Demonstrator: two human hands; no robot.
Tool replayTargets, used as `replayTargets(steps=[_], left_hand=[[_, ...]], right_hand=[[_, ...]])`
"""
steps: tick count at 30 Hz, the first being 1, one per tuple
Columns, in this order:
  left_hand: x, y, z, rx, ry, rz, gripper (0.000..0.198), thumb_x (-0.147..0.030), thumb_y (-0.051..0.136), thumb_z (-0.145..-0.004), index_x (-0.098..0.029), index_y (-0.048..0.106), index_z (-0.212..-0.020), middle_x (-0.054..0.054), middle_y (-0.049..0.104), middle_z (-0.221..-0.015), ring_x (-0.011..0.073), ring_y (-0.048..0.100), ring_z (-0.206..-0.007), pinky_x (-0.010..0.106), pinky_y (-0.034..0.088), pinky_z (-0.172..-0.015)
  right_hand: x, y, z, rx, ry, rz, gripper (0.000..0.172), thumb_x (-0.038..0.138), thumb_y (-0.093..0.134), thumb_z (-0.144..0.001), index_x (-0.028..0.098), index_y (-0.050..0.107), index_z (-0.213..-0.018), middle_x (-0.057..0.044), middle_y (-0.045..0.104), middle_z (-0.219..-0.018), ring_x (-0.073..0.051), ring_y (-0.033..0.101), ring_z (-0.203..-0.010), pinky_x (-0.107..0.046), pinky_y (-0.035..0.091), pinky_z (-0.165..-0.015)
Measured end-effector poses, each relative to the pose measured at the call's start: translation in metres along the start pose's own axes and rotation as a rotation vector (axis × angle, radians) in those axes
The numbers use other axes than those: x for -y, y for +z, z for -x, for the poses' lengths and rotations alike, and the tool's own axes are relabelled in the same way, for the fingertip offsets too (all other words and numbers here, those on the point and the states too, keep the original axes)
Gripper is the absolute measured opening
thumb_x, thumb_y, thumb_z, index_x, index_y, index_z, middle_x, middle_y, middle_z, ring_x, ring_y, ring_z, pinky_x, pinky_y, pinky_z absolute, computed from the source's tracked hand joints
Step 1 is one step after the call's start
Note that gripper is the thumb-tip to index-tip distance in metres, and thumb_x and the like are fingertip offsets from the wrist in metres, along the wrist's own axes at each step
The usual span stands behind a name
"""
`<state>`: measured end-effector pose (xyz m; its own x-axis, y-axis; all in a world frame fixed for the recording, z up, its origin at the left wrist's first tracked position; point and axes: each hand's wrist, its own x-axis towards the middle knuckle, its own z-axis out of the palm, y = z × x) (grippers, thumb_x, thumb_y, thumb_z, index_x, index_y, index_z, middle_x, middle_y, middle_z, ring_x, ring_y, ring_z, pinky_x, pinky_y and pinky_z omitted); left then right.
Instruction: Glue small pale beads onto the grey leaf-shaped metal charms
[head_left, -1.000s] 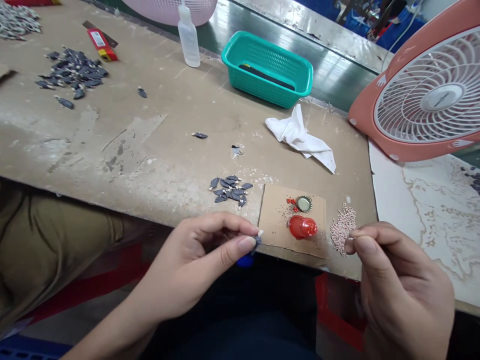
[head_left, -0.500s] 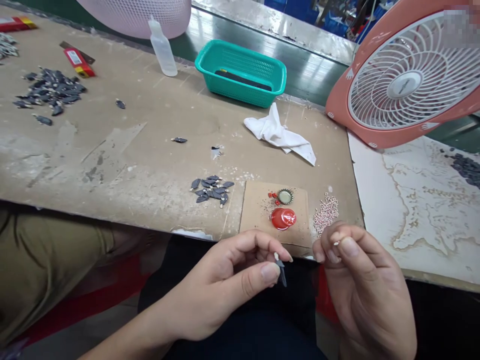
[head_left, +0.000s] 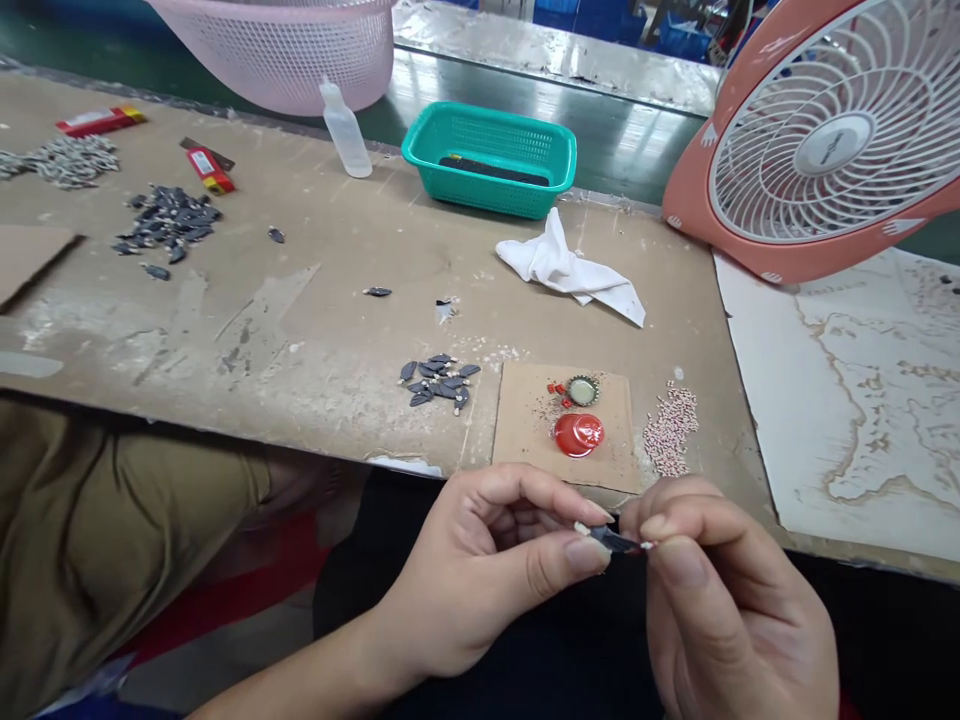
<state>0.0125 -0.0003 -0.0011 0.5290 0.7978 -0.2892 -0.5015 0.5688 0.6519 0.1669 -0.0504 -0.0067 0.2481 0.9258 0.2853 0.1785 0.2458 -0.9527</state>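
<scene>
The left hand (head_left: 480, 570) pinches a dark grey leaf-shaped piece (head_left: 611, 540) between thumb and fingertips, long axis level, tip pointing right against the closed fingertips of the right hand (head_left: 720, 600).

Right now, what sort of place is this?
Probably a handcraft workshop: a worn workbench with piles of small dark pieces, a heap of tiny pink beads, and a squeeze bottle.
</scene>
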Motion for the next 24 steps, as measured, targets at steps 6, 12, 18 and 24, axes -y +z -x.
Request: replayTargets(steps=[6, 12, 18, 24], left_hand=[[0.0005, 0.0019, 0.0006, -0.021, 0.068, -0.022, 0.022, -0.003, 0.084, -0.079, -0.024, 0.086, -0.081, -0.002, 0.081, -0.078, 0.0052, 0.073, -0.07, 0.008, 0.058, -0.069], [0.0018, 0.0031, -0.0009, -0.008, 0.171, -0.104, 0.029, 0.002, 0.08, -0.08, -0.026, 0.086, -0.085, -0.003, 0.083, -0.082, 0.0058, 0.076, -0.073, 0.007, 0.059, -0.072], [0.002, 0.0019, -0.0022, 0.013, 0.243, -0.157, 0.035, 0.005, 0.077, -0.08, -0.028, 0.086, -0.089, -0.004, 0.084, -0.086, 0.0064, 0.078, -0.077, 0.007, 0.06, -0.074], [0.0034, 0.0021, -0.0018, -0.002, 0.304, -0.208, 0.036, 0.006, 0.077, -0.078, -0.027, 0.086, -0.09, -0.004, 0.084, -0.088, 0.0074, 0.078, -0.078, 0.008, 0.061, -0.075]], right_hand=[[0.0002, 0.0038, -0.0005, -0.014, 0.005, 0.025, 0.008, 0.02, 0.065, -0.095, 0.025, 0.069, -0.089, 0.0, 0.059, -0.079, -0.012, 0.058, -0.077, -0.02, 0.05, -0.061], [0.0014, 0.0048, -0.0017, -0.029, -0.016, 0.092, 0.009, 0.018, 0.066, -0.093, 0.024, 0.069, -0.087, 0.002, 0.059, -0.078, -0.01, 0.057, -0.075, -0.018, 0.049, -0.062], [0.0026, 0.0051, -0.0037, -0.015, -0.03, 0.147, 0.009, 0.018, 0.066, -0.093, 0.024, 0.068, -0.087, 0.003, 0.058, -0.076, -0.009, 0.056, -0.071, -0.017, 0.049, -0.061], [0.0016, 0.006, -0.005, -0.007, -0.036, 0.168, 0.009, 0.018, 0.066, -0.094, 0.024, 0.067, -0.086, 0.004, 0.057, -0.075, -0.008, 0.055, -0.068, -0.015, 0.048, -0.059]])
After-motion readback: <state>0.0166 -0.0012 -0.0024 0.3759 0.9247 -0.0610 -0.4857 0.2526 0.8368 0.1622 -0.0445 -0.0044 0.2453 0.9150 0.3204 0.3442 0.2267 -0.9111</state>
